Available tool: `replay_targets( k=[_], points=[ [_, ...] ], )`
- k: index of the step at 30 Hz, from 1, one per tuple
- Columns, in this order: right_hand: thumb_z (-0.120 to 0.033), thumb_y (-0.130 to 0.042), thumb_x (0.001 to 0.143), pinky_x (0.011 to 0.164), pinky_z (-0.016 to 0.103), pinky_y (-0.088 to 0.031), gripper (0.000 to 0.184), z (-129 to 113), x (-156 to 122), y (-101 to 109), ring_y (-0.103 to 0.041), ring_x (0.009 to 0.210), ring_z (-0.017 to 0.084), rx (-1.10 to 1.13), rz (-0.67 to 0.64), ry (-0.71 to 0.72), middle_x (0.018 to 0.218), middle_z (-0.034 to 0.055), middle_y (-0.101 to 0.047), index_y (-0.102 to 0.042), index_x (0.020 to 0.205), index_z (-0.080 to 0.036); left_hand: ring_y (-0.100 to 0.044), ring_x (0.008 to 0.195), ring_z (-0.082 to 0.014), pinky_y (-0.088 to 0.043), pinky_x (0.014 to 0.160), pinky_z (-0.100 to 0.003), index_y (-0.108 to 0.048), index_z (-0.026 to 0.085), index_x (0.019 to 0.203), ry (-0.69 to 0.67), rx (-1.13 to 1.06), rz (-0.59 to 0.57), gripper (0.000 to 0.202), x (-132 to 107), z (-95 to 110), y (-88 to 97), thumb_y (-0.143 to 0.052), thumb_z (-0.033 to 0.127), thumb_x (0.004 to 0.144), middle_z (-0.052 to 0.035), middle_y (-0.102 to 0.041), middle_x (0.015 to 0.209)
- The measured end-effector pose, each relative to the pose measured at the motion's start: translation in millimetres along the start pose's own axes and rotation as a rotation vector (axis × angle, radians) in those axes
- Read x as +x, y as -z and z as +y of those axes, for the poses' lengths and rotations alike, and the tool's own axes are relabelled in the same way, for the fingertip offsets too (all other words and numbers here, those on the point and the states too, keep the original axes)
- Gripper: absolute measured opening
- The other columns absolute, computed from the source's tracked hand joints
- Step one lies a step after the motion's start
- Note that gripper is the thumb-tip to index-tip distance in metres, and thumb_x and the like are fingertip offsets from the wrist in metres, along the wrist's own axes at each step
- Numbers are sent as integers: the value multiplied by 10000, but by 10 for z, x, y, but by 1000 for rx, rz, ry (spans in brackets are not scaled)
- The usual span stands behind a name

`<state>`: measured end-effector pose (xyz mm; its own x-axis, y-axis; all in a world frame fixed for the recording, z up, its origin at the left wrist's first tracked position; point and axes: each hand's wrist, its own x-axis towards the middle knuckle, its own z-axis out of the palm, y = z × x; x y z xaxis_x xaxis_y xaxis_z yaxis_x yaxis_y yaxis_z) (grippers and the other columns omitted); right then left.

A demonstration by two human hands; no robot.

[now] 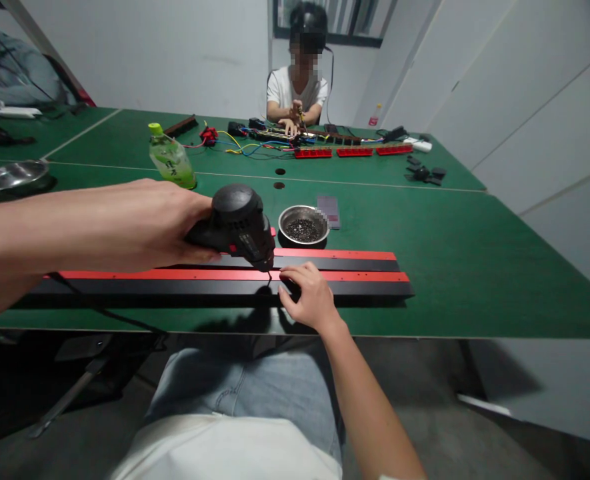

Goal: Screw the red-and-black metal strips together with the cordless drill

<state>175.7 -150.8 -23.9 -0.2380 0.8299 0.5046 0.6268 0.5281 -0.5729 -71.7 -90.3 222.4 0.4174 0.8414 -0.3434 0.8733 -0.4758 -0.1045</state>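
My left hand (159, 223) is closed round the handle of a black cordless screwdriver (245, 223). Its bit points down at the red strip of the nearer red and black rail (359, 288). Just right of the bit, my right hand (307, 297) grips that rail, thumb at the front side and fingers over the top. A second red and black rail (345, 260) lies parallel behind it, partly covered by my left arm and the tool. Beyond the rails stands a metal bowl (281, 233) with many small dark screws (302, 230) in it.
A grey card-like piece (331, 212) lies by the bowl. A green bottle (172, 160) and a steel bowl (12, 175) stand left. Across the green table (475, 267), a person in white (285, 90) works among wires and red strips (355, 152). Another person (19, 67) sits far left.
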Motion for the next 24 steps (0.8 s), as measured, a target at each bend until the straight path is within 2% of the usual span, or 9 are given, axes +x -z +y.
replay_targets(
  k=[7, 12, 15, 18, 20, 22, 24],
  points=[
    [-237, -711, 906, 931, 492, -587, 218, -12, 2, 6, -637, 1038, 309, -1, -10, -13, 1152, 96, -783, -762, 1118, -221, -641, 625, -193, -397, 587, -272, -744, 255, 1005, 33, -31, -28, 331, 13, -26, 12, -637, 534, 862, 1, -705, 763],
    [-246, -715, 902, 929, 483, -585, 196, -18, 16, 8, -644, 1021, 302, 5, -7, -15, 1140, 94, -788, -762, 1090, -214, -627, 646, -182, -399, 597, -255, -749, 231, 1069, 7, -69, -38, 394, 74, -72, 44, -655, 538, 840, -2, -722, 801],
    [-234, -710, 902, 920, 475, -588, 182, -27, 29, 17, -659, 1013, 295, 24, -9, -29, 1124, 89, -793, -764, 1075, -222, -628, 642, -185, -401, 586, -253, -735, 253, 1063, -4, -63, -35, 335, 87, -55, 45, -649, 504, 858, -2, -725, 791],
    [-227, -706, 899, 914, 470, -591, 177, -34, 34, 25, -667, 1009, 292, 34, -3, -33, 1113, 86, -796, -764, 1066, -221, -674, 694, -233, -451, 632, -280, -688, 260, 1138, 50, 104, 91, 380, 53, 65, 1, -591, 540, 901, -53, -742, 834],
    [-231, -707, 900, 917, 472, -592, 181, -35, 33, 27, -667, 1015, 294, 32, 0, -34, 1113, 88, -795, -764, 1072, -222, -702, 733, -296, -502, 676, -339, -620, 206, 1248, 139, 279, 211, 495, 24, 176, -56, -512, 574, 935, -123, -744, 867],
    [-236, -708, 902, 923, 475, -591, 189, -32, 29, 26, -664, 1020, 297, 28, -4, -33, 1117, 89, -794, -764, 1082, -224, -719, 757, -336, -540, 708, -398, -559, 149, 1295, 188, 348, 303, 516, 8, 273, -123, -414, 529, 978, -169, -734, 882],
    [-241, -707, 906, 931, 477, -589, 195, -28, 26, 26, -661, 1018, 296, 24, -3, -27, 1123, 91, -793, -762, 1092, -221, -730, 760, -350, -553, 712, -421, -540, 127, 1275, 190, 358, 353, 459, 10, 332, -181, -356, 443, 997, -178, -716, 862]
  ],
)
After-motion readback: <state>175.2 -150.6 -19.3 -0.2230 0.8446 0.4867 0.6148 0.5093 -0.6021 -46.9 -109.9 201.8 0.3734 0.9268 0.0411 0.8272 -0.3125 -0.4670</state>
